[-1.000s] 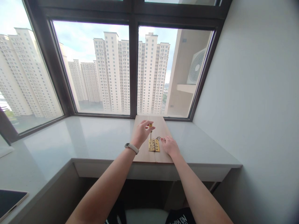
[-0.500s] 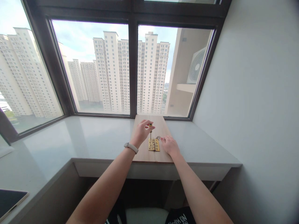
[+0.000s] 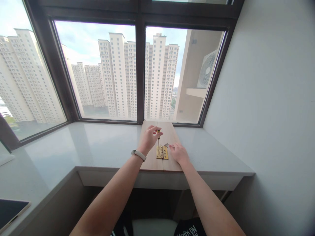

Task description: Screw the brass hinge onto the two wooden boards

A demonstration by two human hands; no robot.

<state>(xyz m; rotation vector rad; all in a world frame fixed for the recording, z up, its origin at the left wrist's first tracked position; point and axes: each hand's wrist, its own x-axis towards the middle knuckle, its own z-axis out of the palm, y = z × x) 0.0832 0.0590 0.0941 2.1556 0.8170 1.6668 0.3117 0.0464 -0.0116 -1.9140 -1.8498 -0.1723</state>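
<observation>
Two wooden boards (image 3: 169,132) lie side by side on a white sill-level desk (image 3: 98,147). A brass hinge (image 3: 162,152) rests across their seam. My left hand (image 3: 149,139) grips the yellow-and-black handle of a small screwdriver (image 3: 158,137), which stands upright with its tip on the hinge's left leaf. My right hand (image 3: 179,153) lies flat on the right board beside the hinge, fingers apart. A few small screws (image 3: 166,145) sit just beyond the hinge.
A large dark-framed window (image 3: 140,65) runs along the back of the desk. A plain wall (image 3: 265,98) closes the right side. A dark tablet-like slab (image 3: 11,211) lies at the near left edge. A watch is on my left wrist.
My left fingers have shifted slightly around the screwdriver handle. The hinge, boards and right hand stay where they were.
</observation>
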